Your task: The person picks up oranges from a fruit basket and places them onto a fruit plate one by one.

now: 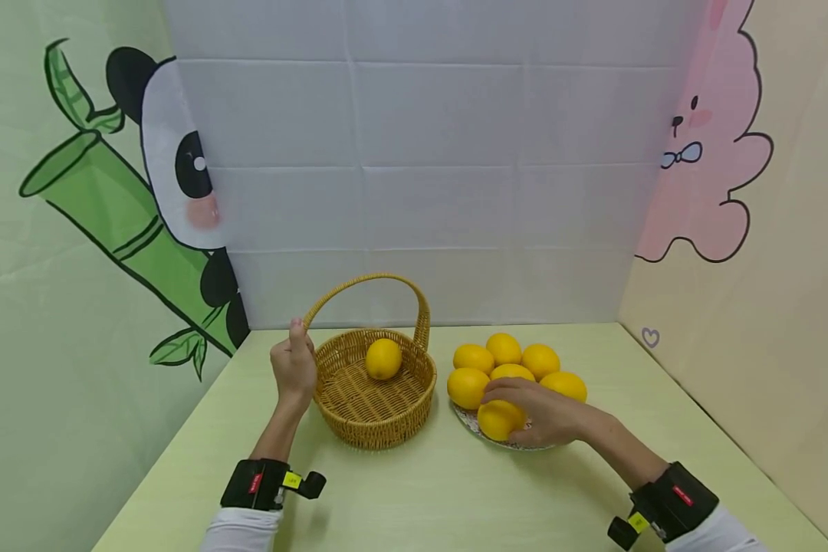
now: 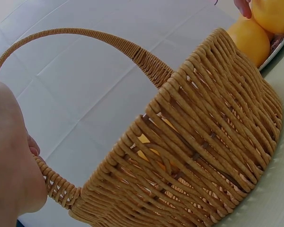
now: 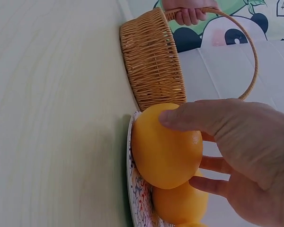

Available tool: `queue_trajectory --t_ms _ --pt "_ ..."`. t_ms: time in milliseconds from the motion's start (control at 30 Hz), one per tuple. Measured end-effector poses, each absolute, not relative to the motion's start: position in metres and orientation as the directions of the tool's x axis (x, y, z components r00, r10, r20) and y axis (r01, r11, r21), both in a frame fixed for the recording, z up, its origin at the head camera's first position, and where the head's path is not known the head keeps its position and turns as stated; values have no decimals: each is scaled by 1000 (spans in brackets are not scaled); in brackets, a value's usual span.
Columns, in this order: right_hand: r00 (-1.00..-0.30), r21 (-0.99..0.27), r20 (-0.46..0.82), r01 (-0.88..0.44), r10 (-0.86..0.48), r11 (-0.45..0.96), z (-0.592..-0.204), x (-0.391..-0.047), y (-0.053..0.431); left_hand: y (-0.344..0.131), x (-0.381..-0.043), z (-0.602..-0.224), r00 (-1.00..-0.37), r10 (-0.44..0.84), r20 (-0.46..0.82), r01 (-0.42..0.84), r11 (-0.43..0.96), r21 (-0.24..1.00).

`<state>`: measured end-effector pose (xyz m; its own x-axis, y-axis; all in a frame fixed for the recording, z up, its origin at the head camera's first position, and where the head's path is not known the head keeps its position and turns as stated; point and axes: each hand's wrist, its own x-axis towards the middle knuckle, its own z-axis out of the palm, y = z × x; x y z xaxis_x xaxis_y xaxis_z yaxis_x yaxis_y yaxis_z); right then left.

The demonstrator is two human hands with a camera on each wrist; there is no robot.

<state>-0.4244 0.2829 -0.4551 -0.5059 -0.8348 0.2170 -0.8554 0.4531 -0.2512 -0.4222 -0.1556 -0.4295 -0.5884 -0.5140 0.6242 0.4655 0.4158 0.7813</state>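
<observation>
My left hand [image 1: 295, 372] grips the left side of the arched handle [image 1: 422, 314] of a woven wicker basket [image 1: 376, 429], thumb pointing up. Inside the basket lies one orange [image 1: 383, 359]. Over to the right, my right hand [image 1: 548, 414] holds the front orange [image 1: 500, 422] of a pile on a patterned plate [image 1: 471, 428]. In the right wrist view the thumb [image 3: 180, 117] lies on this orange's side, and the other fingers are behind it, partly hidden. The left wrist view shows the basket's wall [image 2: 194, 137] close up, with yellow showing through the weave.
Several more oranges [image 1: 504, 349] are heaped on the plate behind the right hand. The pale wooden table [image 1: 400, 506] ends at a grey backdrop cloth [image 1: 441, 207]. Side panels carry a panda [image 1: 179, 176] on the left and a pink animal [image 1: 711, 153] on the right.
</observation>
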Motion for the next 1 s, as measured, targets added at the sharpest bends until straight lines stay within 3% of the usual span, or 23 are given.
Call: queue_trajectory --t_ms 300,700,867,1000 --pt "-474 -220 348 -880 -809 421 -448 -427 281 -156 -421 -429 -588 -516 623 464 416 782" --pt "-547 -262 309 -835 -778 483 -440 -424 275 -142 -407 -418 -574 -539 617 466 404 787" --pt "-546 -255 306 -836 -780 486 -436 -423 269 -132 -389 -406 -587 -525 617 465 405 787" --pt "-525 -233 307 -850 -794 472 -432 -424 260 -135 -394 -410 -585 -530 614 466 400 789"
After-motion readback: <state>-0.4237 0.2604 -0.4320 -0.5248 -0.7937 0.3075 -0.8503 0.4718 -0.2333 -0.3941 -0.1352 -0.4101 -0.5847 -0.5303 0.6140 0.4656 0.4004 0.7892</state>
